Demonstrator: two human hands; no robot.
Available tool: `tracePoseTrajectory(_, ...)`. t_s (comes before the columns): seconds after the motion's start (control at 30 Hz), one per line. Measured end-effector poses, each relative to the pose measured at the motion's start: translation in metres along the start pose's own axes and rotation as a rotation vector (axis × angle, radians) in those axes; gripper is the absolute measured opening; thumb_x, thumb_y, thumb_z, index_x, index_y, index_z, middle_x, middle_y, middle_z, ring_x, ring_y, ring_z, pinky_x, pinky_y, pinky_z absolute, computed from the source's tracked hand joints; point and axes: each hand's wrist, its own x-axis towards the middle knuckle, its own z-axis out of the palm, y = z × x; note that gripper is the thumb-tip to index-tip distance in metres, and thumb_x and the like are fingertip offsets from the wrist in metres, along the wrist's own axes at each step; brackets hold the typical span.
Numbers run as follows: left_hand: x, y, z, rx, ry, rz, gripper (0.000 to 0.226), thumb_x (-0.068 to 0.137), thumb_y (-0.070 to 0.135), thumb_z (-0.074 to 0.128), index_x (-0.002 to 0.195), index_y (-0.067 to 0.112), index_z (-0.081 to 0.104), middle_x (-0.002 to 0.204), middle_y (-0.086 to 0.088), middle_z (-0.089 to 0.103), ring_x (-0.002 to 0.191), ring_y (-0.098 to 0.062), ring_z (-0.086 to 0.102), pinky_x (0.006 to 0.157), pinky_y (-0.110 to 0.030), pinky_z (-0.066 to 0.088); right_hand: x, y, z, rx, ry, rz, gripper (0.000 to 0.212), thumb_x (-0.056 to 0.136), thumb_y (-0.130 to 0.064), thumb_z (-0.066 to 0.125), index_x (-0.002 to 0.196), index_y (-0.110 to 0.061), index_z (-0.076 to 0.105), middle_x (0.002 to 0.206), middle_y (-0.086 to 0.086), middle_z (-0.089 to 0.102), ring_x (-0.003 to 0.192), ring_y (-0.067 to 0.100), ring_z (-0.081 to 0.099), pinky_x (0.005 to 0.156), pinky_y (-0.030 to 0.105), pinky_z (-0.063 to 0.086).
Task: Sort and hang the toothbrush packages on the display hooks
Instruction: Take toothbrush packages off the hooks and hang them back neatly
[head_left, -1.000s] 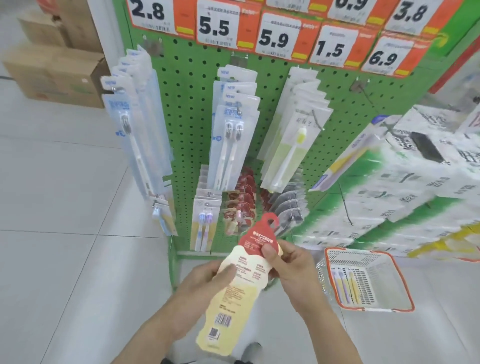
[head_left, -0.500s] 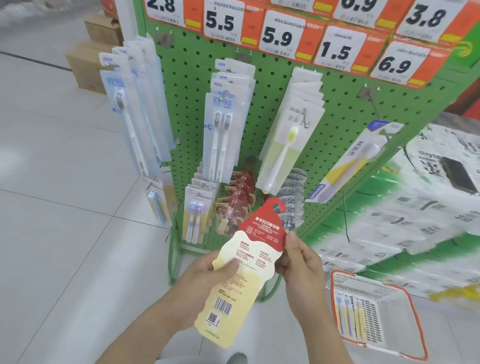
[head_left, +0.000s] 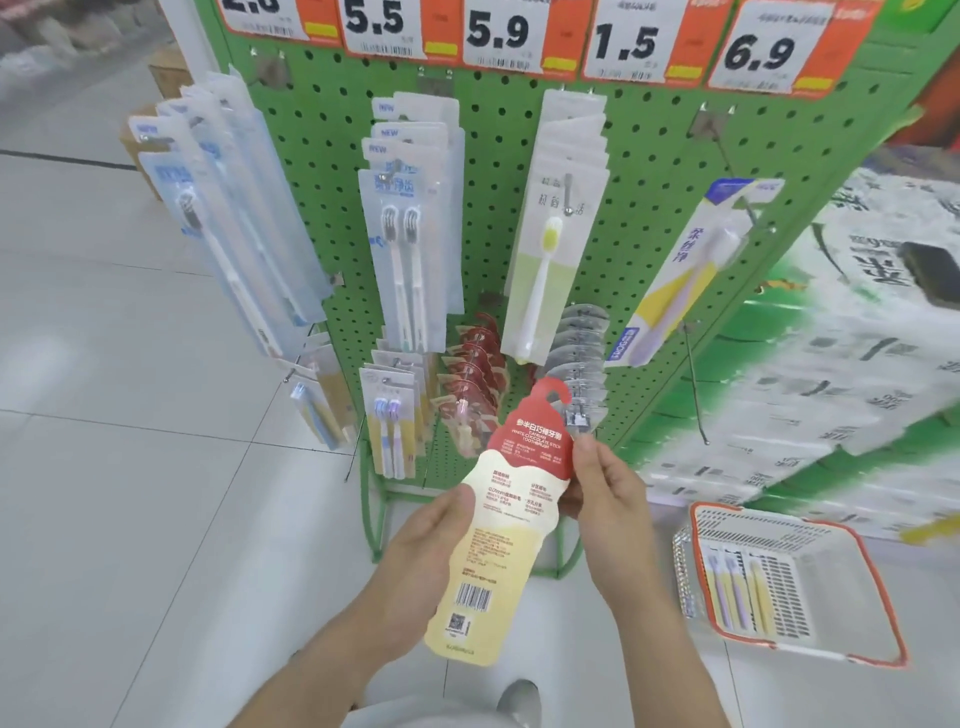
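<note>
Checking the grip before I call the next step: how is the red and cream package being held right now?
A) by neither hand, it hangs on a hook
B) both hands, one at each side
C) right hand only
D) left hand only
B: the left hand holds the red and cream package at its left edge and the right hand pinches its right edge, in front of the pegboard.

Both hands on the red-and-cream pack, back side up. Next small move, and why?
Probably lift the red-and-cream bottle-shaped toothbrush package up and left toward the lower-row hook of matching red packages. Left hand and right hand grip its edges; its hook cutout sits just right of and below that row, not yet threaded. The colours match, so that peg seems its place.
</note>
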Motion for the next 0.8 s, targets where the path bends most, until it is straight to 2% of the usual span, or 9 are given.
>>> tracePoseTrajectory(0.07,0.001,0.002,0.001,0.031,-0.004,0.008,0.031,0.105,0.037,0.040,0.114,0.024,0.067,0.102,-0.005,0.078,0.092,-0.025,0.075,0.074,-0.037,0.059,0.003,-0.002,0.001,-0.003,0.035,-0.013,0.044,0.095,-0.041,0.057,0.089,0.002,0.063,0.069,0.009,0.059,0.060,0.014,0.051,0.055,0.022,0.044)
tracePoseTrajectory(0.17,0.002,0.006,0.004,0.028,-0.001,0.000,0.028,0.105,0.036,0.043,0.111,0.024,0.068,0.099,-0.006,0.078,0.087,-0.024,0.075,0.075,-0.039,0.058,0.008,-0.004,0.000,-0.041,0.076,-0.026,0.030,0.087,-0.033,0.070,0.084,-0.004,0.066,0.057,-0.004,0.062,0.049,0.005,0.051,0.049,0.016,0.042)
tracePoseTrajectory(0.23,0.005,0.009,0.005,-0.017,-0.014,-0.024,0.030,0.103,0.036,0.045,0.116,0.020,0.067,0.103,-0.009,0.078,0.090,-0.027,0.074,0.079,-0.041,0.057,0.009,-0.005,-0.002,-0.027,0.040,-0.021,0.024,0.083,-0.026,0.076,0.088,-0.005,0.067,0.065,-0.004,0.071,0.056,0.008,0.061,0.054,0.022,0.050)
tracePoseTrajectory(0.3,0.007,0.011,0.005,-0.077,-0.020,-0.032,0.030,0.103,0.034,0.046,0.118,0.018,0.067,0.107,-0.010,0.077,0.093,-0.028,0.074,0.079,-0.042,0.058,0.009,-0.003,-0.005,-0.050,-0.032,-0.009,0.031,0.075,-0.025,0.081,0.099,-0.009,0.068,0.086,0.003,0.078,0.074,0.023,0.071,0.070,0.037,0.058)
tracePoseTrajectory(0.37,0.009,0.013,0.007,-0.122,-0.019,-0.030,0.029,0.103,0.032,0.047,0.119,0.018,0.067,0.106,-0.010,0.077,0.090,-0.027,0.075,0.073,-0.039,0.058,0.008,-0.002,-0.005,-0.063,-0.093,0.000,0.039,0.074,-0.022,0.083,0.108,-0.012,0.067,0.098,0.006,0.078,0.090,0.030,0.074,0.080,0.044,0.059)
tracePoseTrajectory(0.5,0.011,0.014,0.008,-0.182,-0.021,-0.027,0.027,0.103,0.028,0.048,0.116,0.016,0.067,0.098,-0.010,0.078,0.078,-0.023,0.075,0.061,-0.034,0.060,0.008,0.001,-0.006,-0.009,-0.104,0.006,0.032,0.083,-0.009,0.079,0.112,-0.010,0.066,0.101,0.007,0.078,0.094,0.026,0.075,0.077,0.034,0.060)
tracePoseTrajectory(0.6,0.013,0.015,0.007,-0.221,0.005,-0.018,0.026,0.103,0.029,0.048,0.112,0.015,0.069,0.093,-0.011,0.078,0.072,-0.024,0.075,0.055,-0.033,0.059,0.009,0.004,-0.009,-0.067,-0.200,0.017,0.039,0.083,-0.010,0.081,0.118,-0.012,0.063,0.110,0.006,0.076,0.104,0.029,0.072,0.087,0.043,0.058)
tracePoseTrajectory(0.7,0.017,0.016,0.004,-0.258,0.052,0.000,0.028,0.103,0.030,0.049,0.113,0.013,0.069,0.095,-0.013,0.077,0.072,-0.026,0.073,0.055,-0.035,0.059,0.008,0.005,-0.010,-0.189,-0.359,0.054,0.037,0.085,-0.010,0.079,0.119,-0.012,0.064,0.115,0.000,0.076,0.107,0.023,0.072,0.092,0.044,0.057)
tracePoseTrajectory(0.8,0.020,0.013,0.004,-0.267,0.087,0.011,0.029,0.103,0.030,0.049,0.117,0.012,0.068,0.102,-0.017,0.077,0.077,-0.030,0.072,0.060,-0.037,0.061,0.009,0.007,-0.010,-0.210,-0.383,0.063,0.039,0.085,-0.011,0.080,0.120,-0.014,0.063,0.115,-0.001,0.075,0.107,0.022,0.071,0.088,0.040,0.058)
